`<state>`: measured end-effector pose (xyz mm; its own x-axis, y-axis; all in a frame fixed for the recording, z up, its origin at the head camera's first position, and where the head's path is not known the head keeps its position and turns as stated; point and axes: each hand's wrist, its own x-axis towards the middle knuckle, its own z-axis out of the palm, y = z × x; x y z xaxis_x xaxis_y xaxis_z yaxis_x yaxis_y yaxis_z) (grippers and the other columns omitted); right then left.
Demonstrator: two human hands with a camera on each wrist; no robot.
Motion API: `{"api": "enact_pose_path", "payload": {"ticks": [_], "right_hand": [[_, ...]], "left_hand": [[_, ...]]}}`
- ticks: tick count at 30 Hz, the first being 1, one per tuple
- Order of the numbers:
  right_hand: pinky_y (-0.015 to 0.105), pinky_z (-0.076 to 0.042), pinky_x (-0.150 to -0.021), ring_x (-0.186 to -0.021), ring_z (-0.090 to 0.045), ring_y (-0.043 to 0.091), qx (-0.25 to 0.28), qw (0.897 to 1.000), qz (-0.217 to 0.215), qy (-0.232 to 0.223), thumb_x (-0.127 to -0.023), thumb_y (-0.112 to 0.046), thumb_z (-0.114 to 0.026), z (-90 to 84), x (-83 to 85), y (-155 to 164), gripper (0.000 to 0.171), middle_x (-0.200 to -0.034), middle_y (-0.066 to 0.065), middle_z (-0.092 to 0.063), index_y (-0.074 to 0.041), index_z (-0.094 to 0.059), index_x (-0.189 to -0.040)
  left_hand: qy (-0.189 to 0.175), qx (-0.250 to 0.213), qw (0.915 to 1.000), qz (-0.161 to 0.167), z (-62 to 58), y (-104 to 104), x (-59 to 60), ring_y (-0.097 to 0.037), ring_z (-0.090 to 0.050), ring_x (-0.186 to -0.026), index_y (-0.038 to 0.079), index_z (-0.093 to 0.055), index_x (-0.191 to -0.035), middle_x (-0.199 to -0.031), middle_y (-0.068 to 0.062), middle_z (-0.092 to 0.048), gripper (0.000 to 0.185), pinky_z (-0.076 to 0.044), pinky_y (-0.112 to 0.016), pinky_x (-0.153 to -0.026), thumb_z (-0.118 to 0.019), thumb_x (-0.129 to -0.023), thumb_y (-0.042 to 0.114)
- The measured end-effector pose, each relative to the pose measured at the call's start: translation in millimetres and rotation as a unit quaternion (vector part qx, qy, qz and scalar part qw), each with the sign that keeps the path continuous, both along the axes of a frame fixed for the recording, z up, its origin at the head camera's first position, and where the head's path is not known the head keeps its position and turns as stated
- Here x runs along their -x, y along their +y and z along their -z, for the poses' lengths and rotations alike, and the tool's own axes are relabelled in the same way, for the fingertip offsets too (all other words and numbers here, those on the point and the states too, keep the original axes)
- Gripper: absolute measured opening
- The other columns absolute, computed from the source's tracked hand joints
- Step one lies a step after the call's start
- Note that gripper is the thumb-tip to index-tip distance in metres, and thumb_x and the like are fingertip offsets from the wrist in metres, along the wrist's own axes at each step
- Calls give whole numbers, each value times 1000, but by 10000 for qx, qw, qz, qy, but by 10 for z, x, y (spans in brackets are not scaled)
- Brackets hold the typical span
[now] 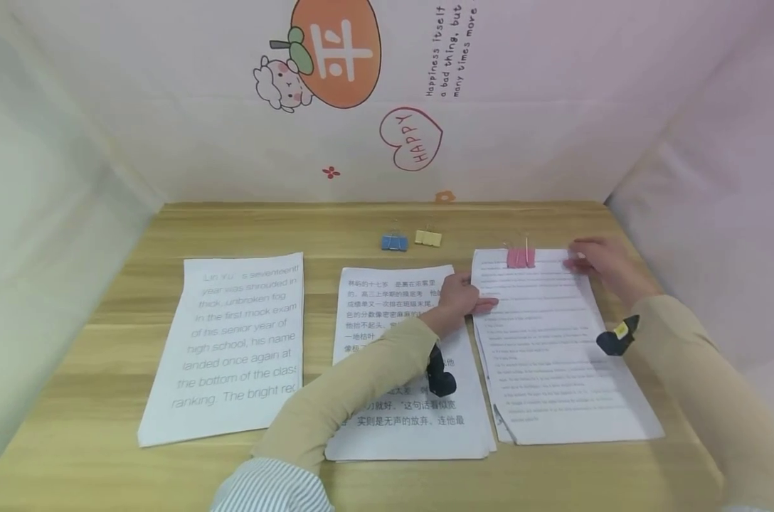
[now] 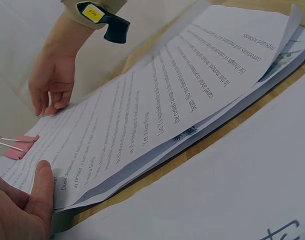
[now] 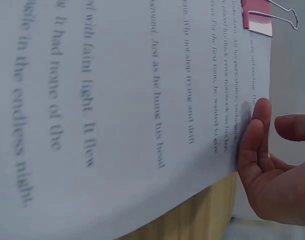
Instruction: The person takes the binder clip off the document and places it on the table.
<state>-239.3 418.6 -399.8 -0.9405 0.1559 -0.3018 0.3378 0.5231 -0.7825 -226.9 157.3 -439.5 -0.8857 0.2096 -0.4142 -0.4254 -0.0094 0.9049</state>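
The left hand (image 1: 459,299) presses relaxed fingers on the left edge of the clipped paper stack (image 1: 553,341), at the desk's (image 1: 80,427) right side. A pink clip (image 1: 521,257) holds its top edge. The right hand (image 1: 601,264) touches the top-right corner with straight fingers.

Matt white paper sheets (image 1: 553,341) on smooth pale wood table (image 1: 259,220)
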Motion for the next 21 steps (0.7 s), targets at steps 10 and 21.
{"api": "enact_pose_path", "payload": {"ticks": [10, 21], "right_hand": [[11, -51, -73, -78, -58, -4, 138, 9961, -860, -128, -96, -53, -38, -95, 316, -282, 77, -142, 28, -42, 6, -27, -145], [13, -45, -59, -71, -50, 1, 1199, 9793, -1454, -745, -98, -47, -40, -133, 459, -424, 76, -113, -2, -62, 11, -23, -144]], "left_hand": [[-73, 123, 9999, -86, 21, 24, -15, -23, -73, -79, 9, -53, -133, -100, -15, -71, 49, -58, -19, -56, -40, -88, -8], [-81, 129, 9999, -52, 8, 15, -44, -25, -73, -80, 9, -52, -134, -111, -16, -68, 52, -60, -22, -61, -41, -86, -9]]}}
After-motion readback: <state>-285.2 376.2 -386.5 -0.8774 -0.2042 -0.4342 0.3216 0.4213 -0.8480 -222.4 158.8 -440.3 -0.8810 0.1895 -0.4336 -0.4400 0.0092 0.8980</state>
